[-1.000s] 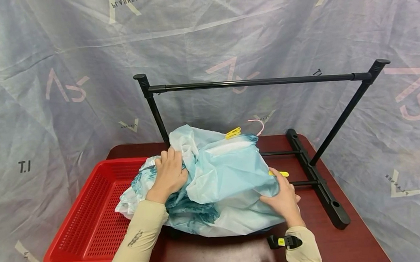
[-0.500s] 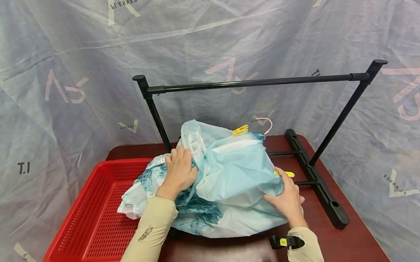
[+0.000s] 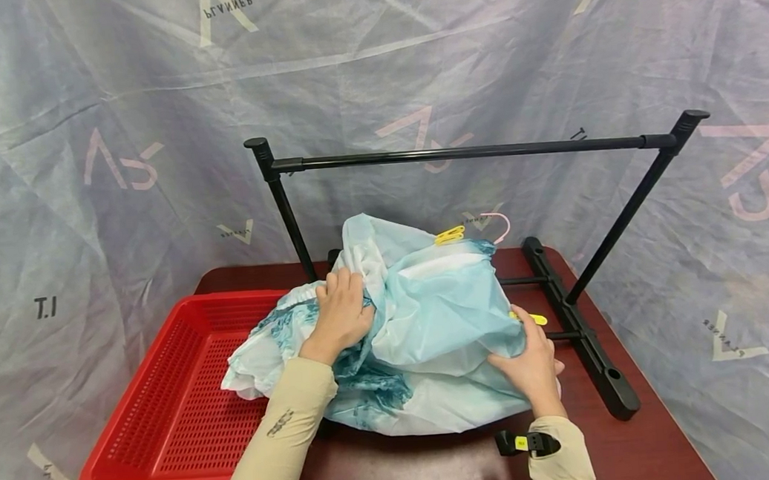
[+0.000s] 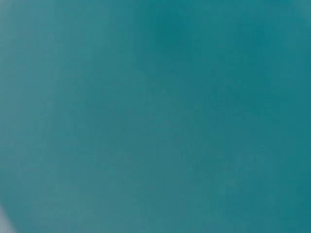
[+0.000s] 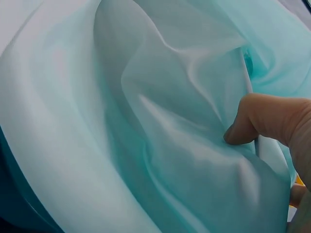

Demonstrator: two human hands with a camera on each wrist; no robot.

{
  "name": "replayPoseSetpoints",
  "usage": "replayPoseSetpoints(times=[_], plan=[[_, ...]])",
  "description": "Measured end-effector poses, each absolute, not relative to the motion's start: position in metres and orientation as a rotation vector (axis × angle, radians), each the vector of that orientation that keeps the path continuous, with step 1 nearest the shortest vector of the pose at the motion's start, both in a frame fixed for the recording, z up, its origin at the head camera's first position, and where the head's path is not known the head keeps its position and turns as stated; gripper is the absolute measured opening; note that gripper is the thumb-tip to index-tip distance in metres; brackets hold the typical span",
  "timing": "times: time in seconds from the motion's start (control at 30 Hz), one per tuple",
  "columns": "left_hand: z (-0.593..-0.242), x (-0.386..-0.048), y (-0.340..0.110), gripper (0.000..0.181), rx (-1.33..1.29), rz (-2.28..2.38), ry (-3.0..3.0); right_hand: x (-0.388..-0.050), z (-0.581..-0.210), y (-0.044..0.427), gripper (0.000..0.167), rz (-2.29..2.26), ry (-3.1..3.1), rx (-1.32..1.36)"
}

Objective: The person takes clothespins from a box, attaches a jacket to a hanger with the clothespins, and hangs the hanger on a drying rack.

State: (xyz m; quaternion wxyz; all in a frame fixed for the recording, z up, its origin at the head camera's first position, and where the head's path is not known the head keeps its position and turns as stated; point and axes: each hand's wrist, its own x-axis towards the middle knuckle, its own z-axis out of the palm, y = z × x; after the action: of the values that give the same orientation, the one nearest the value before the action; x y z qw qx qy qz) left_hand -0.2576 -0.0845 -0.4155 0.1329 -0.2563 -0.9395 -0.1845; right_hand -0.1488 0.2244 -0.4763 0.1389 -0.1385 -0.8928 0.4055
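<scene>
In the head view, a thin light-blue and white garment with dark teal patches lies bunched over the table and the basket's right side. My left hand grips its gathered cloth near the middle. At the right edge, my right hand pinches the fabric, the thumb on top; the right wrist view shows this thumb on the folds. Behind the garment rises a pink hanger hook, the rest of the hanger hidden. A yellow clip sits at the top edge, another yellow clip beside my right fingers. Blurred teal fills the left wrist view.
A red perforated basket stands on the left of the dark red table. Behind the garment is a black rack with a horizontal bar; its right foot lies along the table's right side. A grey printed sheet hangs behind.
Both hands have shifted right with the garment, the left farther than the right. The garment's upper left part, the hook and the top yellow clip have moved right and slightly up.
</scene>
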Motion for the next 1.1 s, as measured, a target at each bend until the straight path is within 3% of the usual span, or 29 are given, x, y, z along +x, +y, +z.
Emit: replayPoseSetpoints(times=[1.1], plan=[[-0.419, -0.263, -0.040, 0.017, -0.797, -0.569, -2.717, -0.143, -0.475, 0.238, 0.094, 1.125, -2.475, -0.483]])
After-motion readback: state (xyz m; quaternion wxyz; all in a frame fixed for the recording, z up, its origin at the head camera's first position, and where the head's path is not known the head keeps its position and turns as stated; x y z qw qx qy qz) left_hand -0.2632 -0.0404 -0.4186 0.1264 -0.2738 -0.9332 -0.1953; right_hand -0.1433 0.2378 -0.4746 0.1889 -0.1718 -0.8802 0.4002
